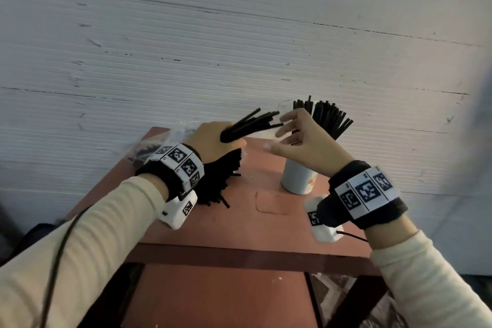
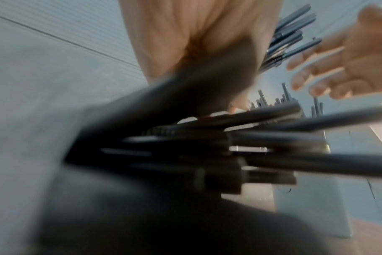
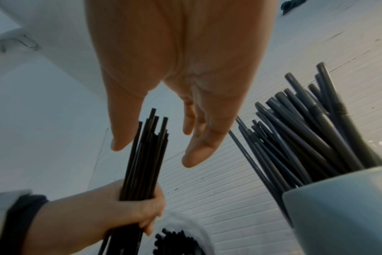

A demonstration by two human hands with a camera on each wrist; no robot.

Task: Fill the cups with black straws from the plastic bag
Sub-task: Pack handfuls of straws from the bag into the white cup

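Note:
My left hand (image 1: 226, 138) grips a bundle of black straws (image 1: 255, 121) around its lower end, with the tips pointing right and upward. My right hand (image 1: 277, 136) is open, fingers spread, just beyond those tips and not holding them. In the right wrist view the bundle (image 3: 146, 155) rises between the thumb and fingers of my right hand (image 3: 155, 151), held below by my left hand (image 3: 133, 210). A pale cup (image 1: 298, 178) stands behind my right hand, packed with black straws (image 1: 330, 117) that fan out. A loose heap of black straws (image 1: 221, 181) lies under my left wrist.
The clear plastic bag (image 1: 159, 141) lies crumpled at the back left of the small red table (image 1: 266, 221). A white ribbed wall (image 1: 239, 48) stands close behind. The right wrist view shows a clear rounded rim with black straw ends (image 3: 177, 239) below the hands.

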